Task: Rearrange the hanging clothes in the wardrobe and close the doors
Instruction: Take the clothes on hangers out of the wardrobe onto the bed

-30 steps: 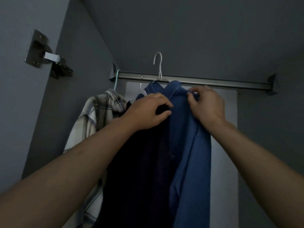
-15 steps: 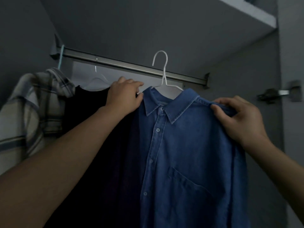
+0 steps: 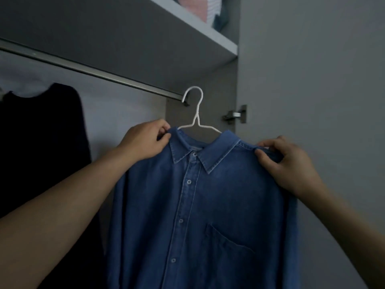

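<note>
A blue denim shirt (image 3: 208, 205) on a white wire hanger (image 3: 195, 113) faces me, buttoned, with a chest pocket. My left hand (image 3: 143, 140) pinches its left shoulder by the collar. My right hand (image 3: 287, 163) grips its right shoulder. The hanger's hook is at the right end of the metal rail (image 3: 93, 73), just in front of it; I cannot tell whether it rests on the rail. A dark garment (image 3: 45, 142) hangs at the left, apart from the shirt.
A shelf (image 3: 198, 24) above the rail holds folded clothes (image 3: 206, 9). The open wardrobe door (image 3: 312, 80) stands at the right, with a metal hinge (image 3: 236, 114) on the side panel close to the hanger.
The denim shirt has moved right along the rail, away from the dark garment, and both hands went with it. The plaid shirt is out of view as my head turned right.
</note>
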